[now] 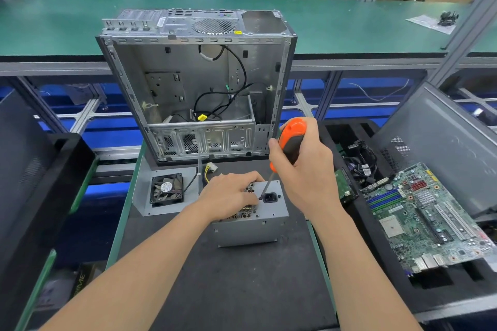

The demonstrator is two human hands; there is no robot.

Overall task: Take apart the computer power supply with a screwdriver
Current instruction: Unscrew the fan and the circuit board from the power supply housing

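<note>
**Screwdriver tip at the socket screw**

Your left hand (231,195) lies flat on the one power supply (251,219) at centre mat, gripping nothing. Your right hand (304,169) is wrapped around one orange screwdriver (289,142), tip beside the power socket (269,197). At 9 o'clock lies one fan (166,190); at 3, one motherboard (427,216); at 12, one empty case (199,83).
</note>
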